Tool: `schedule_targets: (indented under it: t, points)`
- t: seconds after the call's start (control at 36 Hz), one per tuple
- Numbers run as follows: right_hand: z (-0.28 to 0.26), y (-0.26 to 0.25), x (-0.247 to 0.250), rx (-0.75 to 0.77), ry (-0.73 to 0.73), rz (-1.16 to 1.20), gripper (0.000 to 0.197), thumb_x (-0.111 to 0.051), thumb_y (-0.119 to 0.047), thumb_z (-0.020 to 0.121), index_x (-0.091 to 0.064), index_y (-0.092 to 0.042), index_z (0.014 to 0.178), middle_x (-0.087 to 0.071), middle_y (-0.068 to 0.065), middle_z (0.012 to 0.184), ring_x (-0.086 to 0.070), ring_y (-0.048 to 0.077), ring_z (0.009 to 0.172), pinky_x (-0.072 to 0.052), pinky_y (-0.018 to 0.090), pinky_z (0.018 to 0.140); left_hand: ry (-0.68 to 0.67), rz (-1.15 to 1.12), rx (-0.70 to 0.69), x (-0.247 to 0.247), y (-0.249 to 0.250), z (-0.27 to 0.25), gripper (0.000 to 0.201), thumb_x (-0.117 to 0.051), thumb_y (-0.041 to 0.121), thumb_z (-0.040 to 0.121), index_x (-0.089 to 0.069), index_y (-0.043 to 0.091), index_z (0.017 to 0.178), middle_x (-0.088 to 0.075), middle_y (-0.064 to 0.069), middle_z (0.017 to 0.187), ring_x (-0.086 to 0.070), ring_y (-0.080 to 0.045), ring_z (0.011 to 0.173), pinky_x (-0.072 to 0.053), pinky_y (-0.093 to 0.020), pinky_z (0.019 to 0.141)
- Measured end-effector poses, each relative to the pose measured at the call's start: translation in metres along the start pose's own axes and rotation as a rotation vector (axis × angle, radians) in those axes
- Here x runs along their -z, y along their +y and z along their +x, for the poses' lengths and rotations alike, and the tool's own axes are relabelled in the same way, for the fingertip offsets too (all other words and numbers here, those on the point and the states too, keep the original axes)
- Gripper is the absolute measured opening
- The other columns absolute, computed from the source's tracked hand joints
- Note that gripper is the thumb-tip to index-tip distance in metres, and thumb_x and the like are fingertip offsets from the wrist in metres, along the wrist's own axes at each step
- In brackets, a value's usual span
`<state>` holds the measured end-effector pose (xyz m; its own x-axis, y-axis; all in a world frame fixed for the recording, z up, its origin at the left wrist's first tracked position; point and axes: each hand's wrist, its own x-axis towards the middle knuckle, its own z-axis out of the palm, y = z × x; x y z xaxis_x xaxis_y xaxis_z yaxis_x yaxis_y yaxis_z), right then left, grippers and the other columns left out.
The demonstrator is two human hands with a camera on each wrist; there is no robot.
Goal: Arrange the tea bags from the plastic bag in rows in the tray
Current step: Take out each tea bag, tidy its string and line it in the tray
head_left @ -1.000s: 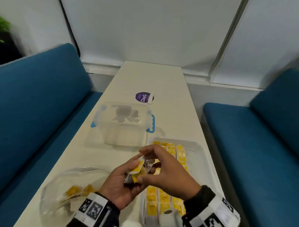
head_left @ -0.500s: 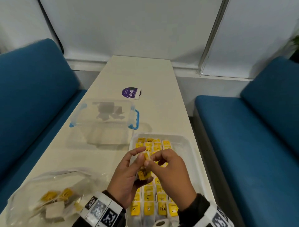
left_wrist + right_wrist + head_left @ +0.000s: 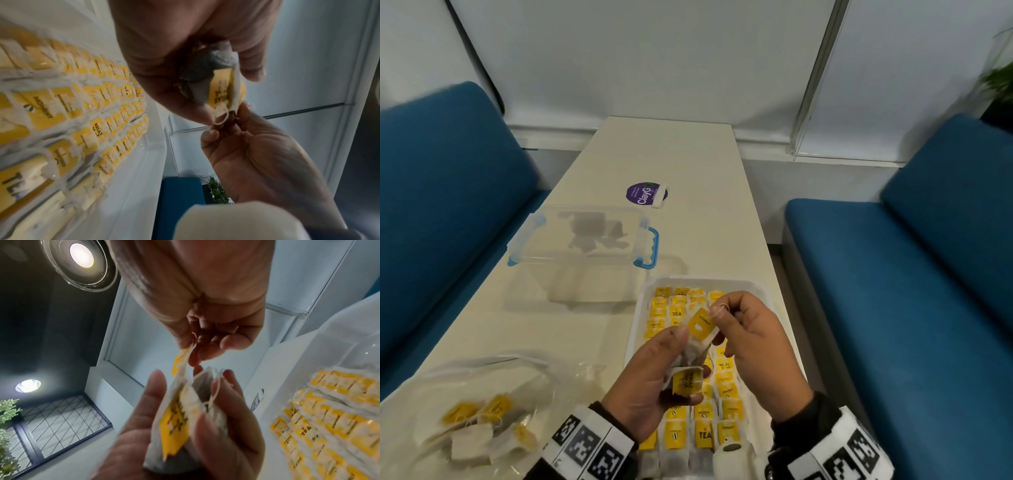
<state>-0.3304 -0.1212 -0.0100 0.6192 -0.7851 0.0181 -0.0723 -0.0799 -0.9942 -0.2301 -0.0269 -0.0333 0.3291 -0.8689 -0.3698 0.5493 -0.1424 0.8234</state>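
My left hand [image 3: 671, 370] grips a small bunch of tea bags [image 3: 686, 378] with yellow tags [image 3: 176, 421], held above the white tray [image 3: 767, 291]. My right hand [image 3: 726, 317] pinches the string and yellow tag of one tea bag [image 3: 701, 324] and holds it up out of the bunch. The same pinch shows in the left wrist view, where the right hand [image 3: 216, 129] meets the left hand [image 3: 226, 91] at the string loop. Rows of yellow-tagged tea bags [image 3: 724, 380] fill most of the tray [image 3: 148, 162]. The plastic bag [image 3: 476, 418] lies at the near left with several tea bags inside.
A clear lidded box with blue clips [image 3: 585, 246] stands behind the tray on the cream table [image 3: 671, 154]. A purple round label [image 3: 643, 194] lies farther back. Blue benches [image 3: 893, 291] flank the table on both sides.
The view has swung down and to the right. My right hand has pulled one tea bag's tag up and away from the bunch in my left hand, which has stayed over the tray.
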Motion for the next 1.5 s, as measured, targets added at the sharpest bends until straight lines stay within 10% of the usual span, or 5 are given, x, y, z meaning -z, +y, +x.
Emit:
schedule_targets:
  t: [0.36, 0.5, 1.03, 1.36, 1.5]
  points:
    - [0.005, 0.007, 0.010, -0.142, 0.026, 0.053, 0.025, -0.071, -0.023, 0.080, -0.057, -0.016, 0.100, -0.057, -0.002, 0.068, -0.054, 0.008, 0.058, -0.042, 0.020, 0.046, 0.089, 0.004, -0.029, -0.003, -0.004, 0.004, 0.020, -0.064, 0.028, 0.068, -0.061, 0.013, 0.081, -0.063, 0.000, 0.068, -0.064, -0.011, 0.062, -0.050, -0.025, 0.049]
    - [0.005, 0.010, 0.006, -0.145, 0.019, -0.006, 0.018, -0.068, -0.014, 0.084, -0.058, -0.005, 0.072, -0.051, 0.009, 0.065, -0.046, 0.015, 0.058, -0.038, 0.018, 0.043, 0.143, 0.023, -0.016, 0.000, -0.005, 0.006, 0.016, -0.068, 0.018, 0.070, -0.064, 0.012, 0.085, -0.064, -0.001, 0.068, -0.064, -0.011, 0.062, -0.051, -0.026, 0.050]
    - [0.011, 0.022, 0.006, -0.342, -0.125, 0.074, 0.041, -0.073, -0.013, 0.078, -0.048, -0.008, 0.110, -0.056, 0.015, 0.080, -0.058, 0.013, 0.061, -0.040, 0.024, 0.041, 0.178, 0.235, 0.022, 0.004, -0.012, 0.017, 0.009, -0.063, 0.014, 0.085, -0.061, 0.012, 0.076, -0.061, -0.005, 0.070, -0.062, -0.012, 0.059, -0.047, -0.020, 0.045]
    - [0.035, 0.029, 0.010, -0.234, 0.118, -0.025, 0.035, -0.070, 0.008, 0.075, -0.042, -0.013, 0.079, -0.044, 0.006, 0.068, -0.054, 0.022, 0.059, -0.044, 0.023, 0.042, 0.246, 0.174, 0.042, 0.012, -0.013, 0.021, 0.016, -0.067, 0.025, 0.080, -0.068, 0.011, 0.088, -0.066, -0.001, 0.079, -0.065, -0.014, 0.064, -0.048, -0.023, 0.047]
    - [0.084, 0.043, 0.032, -0.190, 0.320, -0.262, 0.032, -0.053, 0.010, 0.080, -0.051, -0.021, 0.073, -0.062, 0.010, 0.085, -0.065, 0.029, 0.080, -0.057, 0.043, 0.070, 0.290, 0.150, 0.025, 0.022, -0.017, 0.021, 0.012, -0.063, 0.019, 0.085, -0.069, 0.010, 0.090, -0.066, -0.002, 0.082, -0.063, -0.017, 0.069, -0.048, -0.024, 0.047]
